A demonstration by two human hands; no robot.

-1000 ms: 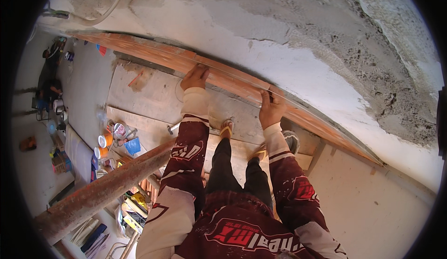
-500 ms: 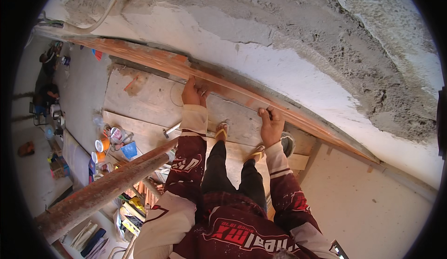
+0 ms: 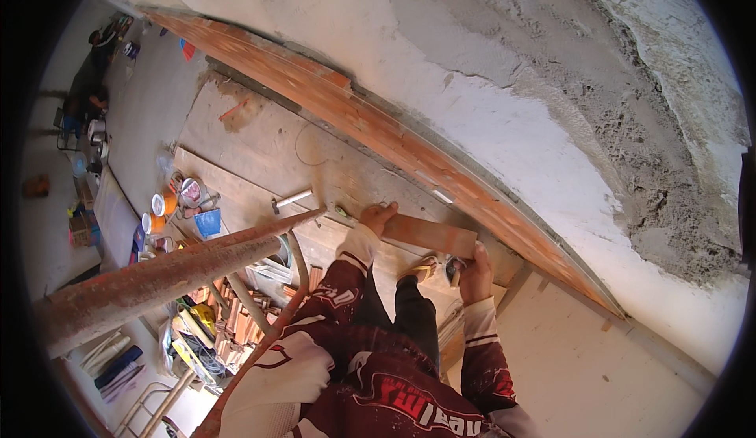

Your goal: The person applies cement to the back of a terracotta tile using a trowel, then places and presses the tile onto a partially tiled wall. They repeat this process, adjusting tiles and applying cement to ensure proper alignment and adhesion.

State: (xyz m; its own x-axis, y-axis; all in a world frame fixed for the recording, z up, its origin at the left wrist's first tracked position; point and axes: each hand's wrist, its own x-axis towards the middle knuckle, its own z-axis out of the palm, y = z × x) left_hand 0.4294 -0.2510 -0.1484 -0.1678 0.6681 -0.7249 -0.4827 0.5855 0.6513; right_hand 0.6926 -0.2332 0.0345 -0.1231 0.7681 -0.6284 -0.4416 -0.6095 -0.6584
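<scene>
A flat, reddish-brown brick tile [image 3: 431, 235] spans the space between my two hands, above the board platform. My left hand [image 3: 379, 218] is closed on its left end, and my right hand [image 3: 476, 274] grips the right end, thumb at the edge. Just beyond the tile, a long band of brick tiles [image 3: 315, 96] runs along the wall from far left to near right. The tile I hold is apart from this band. A taut pale string appears to follow the band's edge.
Rough grey plaster [image 3: 567, 68] covers part of the white wall. A rusty metal pole [image 3: 181, 280] crosses on my left. On the boards lies a hammer [image 3: 293, 199]; lower down are a blue bucket [image 3: 207, 222] and stacked brick tiles [image 3: 244, 320]. A person [image 3: 90, 99] is far left.
Both hands have drawn back from the wall band toward my body, and the brick tile now shows between them. My view has shifted, revealing more of the band and the stacked tiles.
</scene>
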